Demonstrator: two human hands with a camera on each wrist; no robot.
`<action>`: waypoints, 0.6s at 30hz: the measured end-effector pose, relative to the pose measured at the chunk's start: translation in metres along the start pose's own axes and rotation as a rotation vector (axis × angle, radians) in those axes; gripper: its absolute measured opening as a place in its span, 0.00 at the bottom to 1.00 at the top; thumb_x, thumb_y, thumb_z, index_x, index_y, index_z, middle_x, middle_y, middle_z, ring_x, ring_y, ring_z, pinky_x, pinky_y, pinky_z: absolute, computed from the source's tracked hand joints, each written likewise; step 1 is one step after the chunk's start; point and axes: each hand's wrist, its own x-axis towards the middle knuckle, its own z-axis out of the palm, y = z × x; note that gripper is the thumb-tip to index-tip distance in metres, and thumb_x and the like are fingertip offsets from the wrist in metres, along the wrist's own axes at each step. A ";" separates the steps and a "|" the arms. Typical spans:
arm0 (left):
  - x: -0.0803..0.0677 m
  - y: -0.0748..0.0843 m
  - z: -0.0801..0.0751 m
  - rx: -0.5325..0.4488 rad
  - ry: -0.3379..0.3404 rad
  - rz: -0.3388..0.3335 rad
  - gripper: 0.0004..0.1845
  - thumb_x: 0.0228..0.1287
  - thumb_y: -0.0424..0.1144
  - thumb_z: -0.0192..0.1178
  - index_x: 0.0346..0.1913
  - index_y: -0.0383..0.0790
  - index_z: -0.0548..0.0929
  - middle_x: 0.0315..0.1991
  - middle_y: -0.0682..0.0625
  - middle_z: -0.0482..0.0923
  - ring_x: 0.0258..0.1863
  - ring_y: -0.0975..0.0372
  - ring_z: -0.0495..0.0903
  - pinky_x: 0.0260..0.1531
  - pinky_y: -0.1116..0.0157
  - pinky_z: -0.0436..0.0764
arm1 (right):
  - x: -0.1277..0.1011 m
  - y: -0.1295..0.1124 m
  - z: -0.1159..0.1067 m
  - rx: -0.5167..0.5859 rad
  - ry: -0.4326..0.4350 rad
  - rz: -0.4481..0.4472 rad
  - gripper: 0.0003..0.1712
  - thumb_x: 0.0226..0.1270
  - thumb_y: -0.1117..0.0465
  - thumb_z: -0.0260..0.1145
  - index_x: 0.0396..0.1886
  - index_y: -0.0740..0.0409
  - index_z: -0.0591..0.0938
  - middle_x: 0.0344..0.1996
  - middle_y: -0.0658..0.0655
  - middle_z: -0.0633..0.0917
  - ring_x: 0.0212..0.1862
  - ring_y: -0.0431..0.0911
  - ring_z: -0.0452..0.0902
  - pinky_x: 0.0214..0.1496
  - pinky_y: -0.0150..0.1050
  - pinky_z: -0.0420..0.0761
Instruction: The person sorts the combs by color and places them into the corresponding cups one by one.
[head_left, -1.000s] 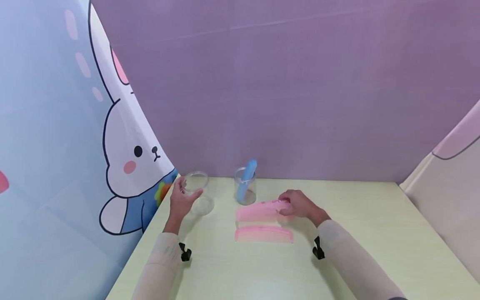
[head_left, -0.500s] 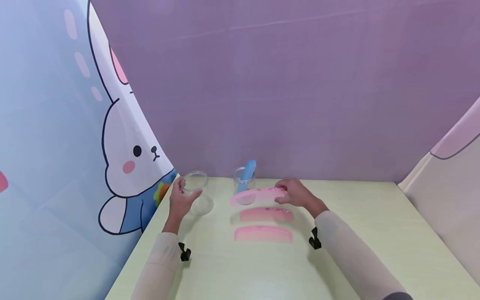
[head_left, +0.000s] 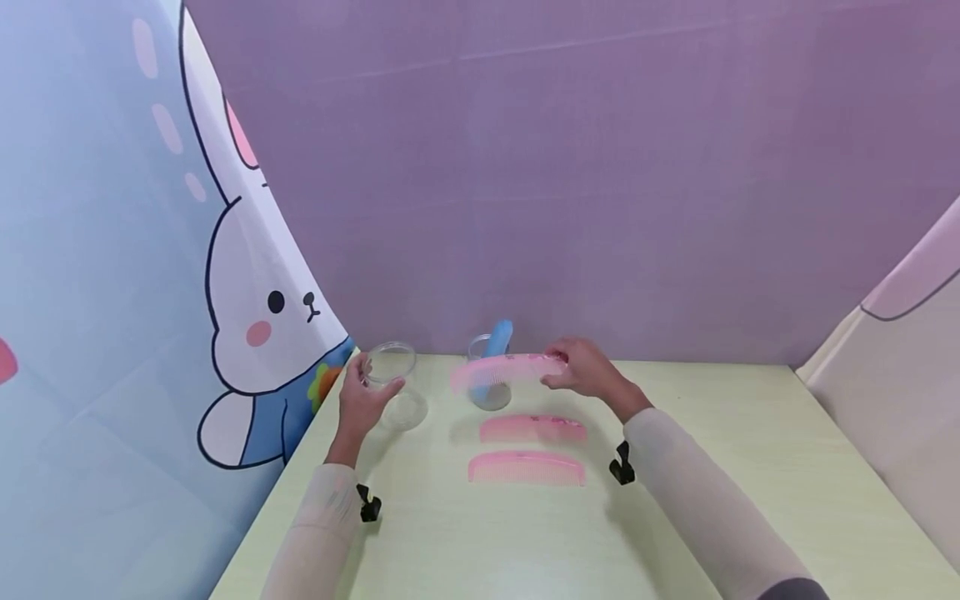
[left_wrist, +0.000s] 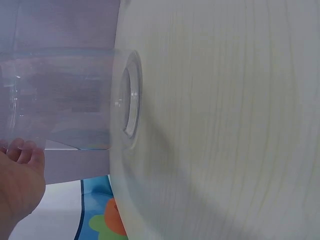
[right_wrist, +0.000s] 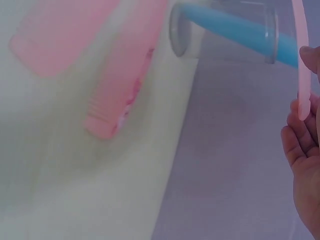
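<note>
My left hand [head_left: 362,408] grips a clear plastic jar [head_left: 396,371] at the back left; its base stands on the table, as the left wrist view confirms. By one end, my right hand [head_left: 588,368] pinches a pink comb [head_left: 495,369] between thumb and fingers, raised above the table. This comb lies across, in front of a second clear jar [head_left: 492,398], which holds a long blue item [head_left: 501,336] leaning inside. Two more pink combs lie on the table nearer me: a flower-patterned comb [head_left: 532,429] and a plain comb [head_left: 527,469].
The pale wooden table [head_left: 480,542] ends at a purple cloth backdrop [head_left: 570,183]. A blue cloth printed with a rabbit [head_left: 247,317] hangs at the left. Light cloth [head_left: 900,417] borders the right side.
My right hand has lifted the pink comb off the flower-patterned comb and carried it up and back, slightly left, in front of the second jar. My left hand stays on its jar.
</note>
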 end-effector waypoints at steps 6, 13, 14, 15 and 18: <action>0.001 0.002 0.002 -0.001 -0.014 0.007 0.51 0.60 0.55 0.73 0.78 0.42 0.57 0.78 0.41 0.61 0.77 0.45 0.61 0.76 0.45 0.63 | 0.011 -0.012 -0.008 -0.035 0.055 -0.022 0.20 0.57 0.50 0.76 0.45 0.57 0.86 0.36 0.53 0.86 0.36 0.45 0.76 0.40 0.40 0.79; 0.002 0.003 0.005 -0.001 -0.022 0.009 0.53 0.58 0.57 0.73 0.78 0.41 0.56 0.78 0.40 0.60 0.77 0.45 0.62 0.76 0.45 0.64 | 0.022 -0.030 -0.015 -0.088 0.075 -0.032 0.22 0.57 0.51 0.76 0.48 0.59 0.85 0.39 0.55 0.86 0.38 0.47 0.77 0.40 0.42 0.80; 0.002 0.003 0.006 0.000 -0.024 0.007 0.53 0.58 0.57 0.73 0.79 0.41 0.56 0.78 0.40 0.60 0.77 0.45 0.62 0.76 0.45 0.64 | 0.024 -0.032 -0.016 -0.097 0.081 -0.038 0.23 0.57 0.51 0.76 0.48 0.59 0.86 0.39 0.56 0.87 0.38 0.48 0.77 0.40 0.43 0.80; 0.002 0.003 0.006 0.002 -0.025 0.005 0.53 0.59 0.57 0.73 0.79 0.41 0.55 0.78 0.40 0.60 0.77 0.45 0.62 0.76 0.45 0.64 | 0.026 -0.035 -0.016 -0.107 0.088 -0.046 0.23 0.56 0.51 0.76 0.47 0.59 0.86 0.39 0.56 0.87 0.38 0.48 0.78 0.40 0.43 0.80; 0.002 0.002 0.007 0.004 -0.024 0.003 0.53 0.59 0.57 0.73 0.79 0.41 0.55 0.78 0.40 0.59 0.77 0.45 0.61 0.76 0.45 0.64 | 0.033 -0.042 -0.015 -0.131 0.098 -0.054 0.23 0.56 0.51 0.75 0.47 0.60 0.86 0.39 0.57 0.88 0.39 0.49 0.79 0.42 0.44 0.81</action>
